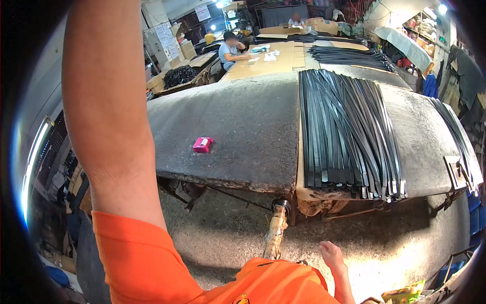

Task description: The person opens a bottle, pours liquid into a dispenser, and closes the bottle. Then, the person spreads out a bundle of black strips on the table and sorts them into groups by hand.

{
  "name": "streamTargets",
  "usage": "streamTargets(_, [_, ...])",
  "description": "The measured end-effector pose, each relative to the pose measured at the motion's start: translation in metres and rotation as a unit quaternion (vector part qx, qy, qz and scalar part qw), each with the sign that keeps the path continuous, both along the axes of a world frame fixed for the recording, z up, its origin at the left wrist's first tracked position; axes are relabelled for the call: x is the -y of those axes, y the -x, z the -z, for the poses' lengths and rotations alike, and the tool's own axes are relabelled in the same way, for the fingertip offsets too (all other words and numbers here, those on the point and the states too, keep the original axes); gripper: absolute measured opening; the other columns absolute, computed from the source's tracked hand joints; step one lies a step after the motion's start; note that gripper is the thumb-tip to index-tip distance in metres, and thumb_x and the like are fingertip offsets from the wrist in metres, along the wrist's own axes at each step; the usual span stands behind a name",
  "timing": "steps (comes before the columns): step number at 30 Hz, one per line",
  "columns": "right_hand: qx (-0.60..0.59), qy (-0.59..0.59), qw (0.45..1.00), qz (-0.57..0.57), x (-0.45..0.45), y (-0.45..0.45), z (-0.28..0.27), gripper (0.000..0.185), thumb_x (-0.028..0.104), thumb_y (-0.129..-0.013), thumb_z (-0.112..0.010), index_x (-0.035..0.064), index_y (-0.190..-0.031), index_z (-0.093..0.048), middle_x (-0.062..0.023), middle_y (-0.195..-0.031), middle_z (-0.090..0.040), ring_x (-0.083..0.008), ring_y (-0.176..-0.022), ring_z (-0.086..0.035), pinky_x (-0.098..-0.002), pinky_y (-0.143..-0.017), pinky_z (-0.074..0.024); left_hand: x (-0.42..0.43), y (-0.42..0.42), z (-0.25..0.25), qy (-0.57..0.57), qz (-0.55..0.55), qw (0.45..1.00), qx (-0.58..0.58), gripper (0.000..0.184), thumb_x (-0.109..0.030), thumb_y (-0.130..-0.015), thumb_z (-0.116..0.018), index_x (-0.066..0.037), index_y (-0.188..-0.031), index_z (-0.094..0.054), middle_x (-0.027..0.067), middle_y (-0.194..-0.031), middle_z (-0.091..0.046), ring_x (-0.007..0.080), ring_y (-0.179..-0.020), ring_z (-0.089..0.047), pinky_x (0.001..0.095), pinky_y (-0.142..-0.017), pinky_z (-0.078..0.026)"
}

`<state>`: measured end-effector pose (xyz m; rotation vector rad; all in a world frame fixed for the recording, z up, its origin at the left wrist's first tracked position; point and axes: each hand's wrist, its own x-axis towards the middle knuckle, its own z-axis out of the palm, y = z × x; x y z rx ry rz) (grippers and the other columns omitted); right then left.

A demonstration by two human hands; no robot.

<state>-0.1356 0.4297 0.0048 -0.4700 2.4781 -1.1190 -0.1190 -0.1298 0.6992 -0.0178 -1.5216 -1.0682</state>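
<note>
Cluttered workshop, concrete floor. Near worktable (228,114), dark worn top, carries the main black strap pile (347,134), which is the landmark here. Beyond the pile: cardboard-topped table (281,66), with a seated co-worker (230,53) at its left side and a further batch of black straps (349,57) behind the pile. Right of the pile: a narrower strap bunch (450,124) along the table edge.

Pile lies lengthwise, lower ends at the front edge. Progress, judged from the layout: straps are out and grouped; evening up looks undone, since upper ones slant across and ends are ragged. Can't tell finished from unfinished pieces.

Left arm (109,101) raised, left of the pile; left hand out of frame, grip can't be told. Right hand (332,255) below the pile's front ends, not touching it, fingers curled; nothing visible in it, closure unclear. Smallest: pink box (203,145), left of the pile.
</note>
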Motion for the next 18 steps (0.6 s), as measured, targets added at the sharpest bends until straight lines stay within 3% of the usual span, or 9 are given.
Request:
streamTargets(6, [-0.054,0.033,0.998,0.029,-0.016,0.007,0.006,0.029,0.023,-0.094,-0.067,0.0057,-0.117,-0.072,-0.0189,-0.108,-0.074,-0.0362,-0.097,-0.072,-0.0443,-0.084,-0.0564,0.013,0.0,0.01,0.026,-0.056,0.998,0.031,0.045,-0.037,-0.105,-0.045,-0.005,-0.137,-0.053,0.0148,-0.135,-0.058,0.0249,-0.12,-0.057,0.0464,-0.104,-0.047])
streamTargets(9, [-0.125,0.05,0.988,0.071,-0.038,0.026,-0.012,0.029,0.018,-0.093,-0.068,0.0011,-0.117,-0.071,-0.0201,-0.108,-0.073,-0.0352,-0.099,-0.072,-0.0406,-0.086,-0.0566,0.028,0.001,0.018,0.054,-0.109,0.991,0.061,0.046,-0.037,-0.105,-0.045,-0.005,-0.137,-0.052,0.015,-0.135,-0.057,0.0252,-0.121,-0.057,0.0467,-0.104,-0.046])
streamTargets(10, [-0.119,0.068,0.986,0.098,-0.043,0.028,-0.036,0.027,0.015,-0.094,-0.068,0.001,-0.116,-0.07,-0.019,-0.108,-0.074,-0.0332,-0.098,-0.072,-0.0391,-0.083,-0.0563,0.034,0.0,0.022,0.064,-0.132,0.987,0.069,0.046,-0.037,-0.105,-0.045,-0.005,-0.137,-0.052,0.0151,-0.135,-0.057,0.0253,-0.121,-0.057,0.0468,-0.104,-0.046])
streamTargets(14, [-0.127,0.093,0.971,0.182,-0.081,0.046,-0.066,0.027,0.012,-0.093,-0.069,0.0017,-0.118,-0.071,-0.0191,-0.11,-0.073,-0.0306,-0.103,-0.072,-0.0378,-0.089,-0.0561,0.038,-0.012,0.051,0.137,-0.232,0.96,0.073,0.047,-0.038,-0.105,-0.044,-0.005,-0.138,-0.051,0.0154,-0.136,-0.057,0.0257,-0.121,-0.056,0.0472,-0.105,-0.046])
streamTargets(16, [-0.14,0.171,0.952,0.213,-0.113,0.059,-0.082,0.024,0.006,-0.093,-0.071,0.0033,-0.118,-0.072,-0.0126,-0.113,-0.074,-0.0225,-0.104,-0.071,-0.0335,-0.092,-0.0557,0.015,-0.029,0.078,0.188,-0.265,0.945,0.027,0.048,-0.038,-0.105,-0.044,-0.005,-0.138,-0.051,0.0155,-0.136,-0.056,0.0258,-0.121,-0.056,0.0474,-0.105,-0.046])
streamTargets(17, [-0.201,0.114,0.95,0.209,-0.129,0.069,-0.109,0.025,0.004,-0.094,-0.07,0.0028,-0.119,-0.071,-0.0101,-0.115,-0.074,-0.0199,-0.107,-0.069,-0.0326,-0.092,-0.0555,-0.009,-0.038,0.099,0.215,-0.254,0.943,0.006,0.048,-0.038,-0.105,-0.043,-0.005,-0.138,-0.051,0.0156,-0.136,-0.056,0.0259,-0.121,-0.056,0.0475,-0.105,-0.046])
streamTargets(18, [-0.215,0.136,0.939,0.231,-0.139,0.073,-0.145,0.026,0.004,-0.095,-0.07,0.0019,-0.121,-0.07,-0.0099,-0.116,-0.073,-0.0193,-0.108,-0.068,-0.0323,-0.093,-0.0545,-0.036,-0.047,0.123,0.242,-0.236,0.941,-0.015,0.048,-0.039,-0.105,-0.043,-0.005,-0.139,-0.051,0.0157,-0.136,-0.056,0.026,-0.121,-0.056,0.0476,-0.105,-0.046])
